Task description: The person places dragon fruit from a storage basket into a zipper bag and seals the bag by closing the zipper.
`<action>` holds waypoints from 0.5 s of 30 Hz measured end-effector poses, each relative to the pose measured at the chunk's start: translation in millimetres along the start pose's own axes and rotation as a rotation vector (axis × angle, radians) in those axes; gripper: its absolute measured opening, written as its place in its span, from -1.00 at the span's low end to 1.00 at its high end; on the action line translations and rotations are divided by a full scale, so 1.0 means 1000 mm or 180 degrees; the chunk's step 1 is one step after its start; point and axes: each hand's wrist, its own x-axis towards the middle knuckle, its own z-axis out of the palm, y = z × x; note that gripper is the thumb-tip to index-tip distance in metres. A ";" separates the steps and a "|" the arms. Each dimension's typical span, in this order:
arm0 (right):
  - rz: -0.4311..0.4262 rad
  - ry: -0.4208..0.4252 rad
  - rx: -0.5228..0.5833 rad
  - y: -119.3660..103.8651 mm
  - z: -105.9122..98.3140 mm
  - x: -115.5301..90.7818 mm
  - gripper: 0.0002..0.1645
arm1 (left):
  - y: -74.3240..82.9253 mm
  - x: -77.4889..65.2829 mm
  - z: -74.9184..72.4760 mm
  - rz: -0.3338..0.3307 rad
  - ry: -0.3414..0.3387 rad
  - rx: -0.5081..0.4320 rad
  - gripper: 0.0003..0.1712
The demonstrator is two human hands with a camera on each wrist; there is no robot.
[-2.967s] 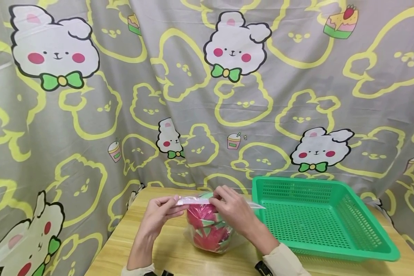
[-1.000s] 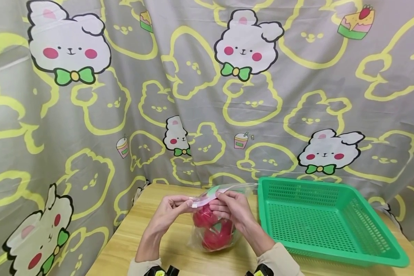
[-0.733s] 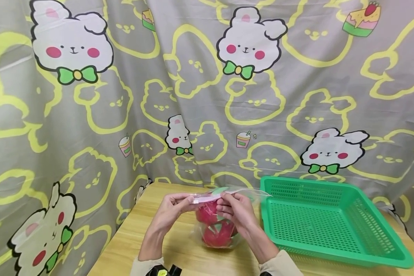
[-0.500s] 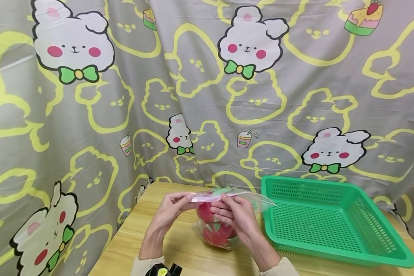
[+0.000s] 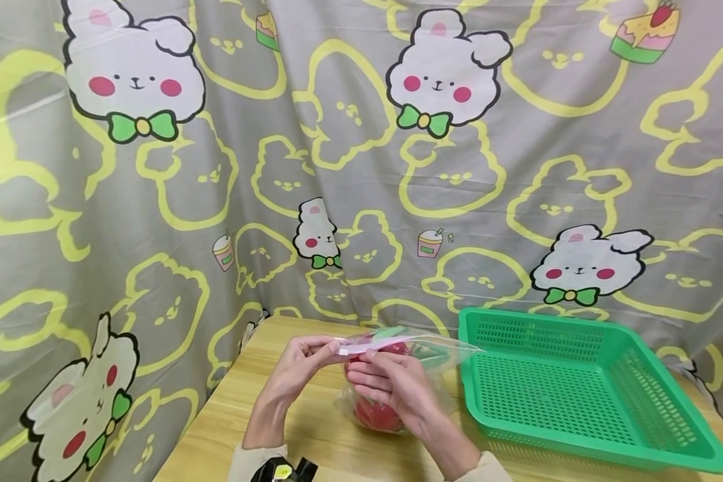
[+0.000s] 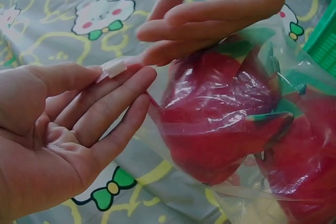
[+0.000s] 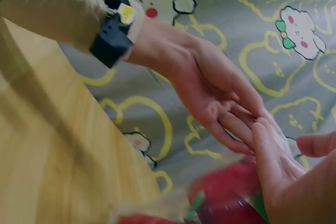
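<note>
A clear zip-lock bag (image 5: 442, 365) with a pinkish seal strip and a white slider (image 6: 113, 68) stands on the wooden table. Red dragon fruits (image 5: 376, 415) with green scale tips show through its plastic. My left hand (image 5: 292, 371) pinches the strip's left end by the slider, between thumb and index finger. My right hand (image 5: 400, 388) is in front of the bag, its fingers extended along the strip. In the right wrist view, my right thumb (image 7: 315, 144) stands apart from the fingers. The right hand partly hides the fruits in the head view.
A green perforated plastic basket (image 5: 554, 395) stands to the right of the bag. The wooden table (image 5: 229, 408) meets a grey curtain (image 5: 361, 181) printed with rabbits behind and at the left. Straps with small black devices (image 7: 113, 38) sit on the wrists.
My right hand has shifted left along the strip towards my left hand, and its thumb has come away from the fingers. My left hand keeps its pinch at the slider end.
</note>
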 end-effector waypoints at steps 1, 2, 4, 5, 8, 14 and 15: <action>-0.0018 -0.0014 0.0036 0.001 0.002 0.000 -0.42 | 0.000 0.000 0.000 0.0010 0.0001 0.0030 -0.63; -0.0034 -0.0009 0.0076 0.003 0.004 0.000 -0.42 | 0.001 0.000 0.000 0.0019 0.0007 0.0068 -0.64; -0.0043 0.0008 0.0152 0.006 0.007 -0.001 -0.44 | 0.002 0.000 0.001 0.0050 0.0049 0.0172 -0.66; -0.0050 0.0024 0.0190 0.008 0.009 -0.002 -0.44 | 0.002 -0.001 0.001 0.0059 0.0068 0.0221 -0.67; -0.0066 0.0054 0.0292 0.012 0.013 -0.002 -0.47 | 0.003 -0.001 0.002 0.0069 0.0121 0.0350 -0.70; -0.0088 0.0080 0.0593 0.020 0.023 0.001 -0.48 | 0.002 -0.002 0.001 0.0117 0.0075 0.0322 -0.71; -0.0079 0.0085 0.0656 0.021 0.024 0.001 -0.48 | 0.002 -0.002 0.000 0.0126 0.0059 0.0312 -0.71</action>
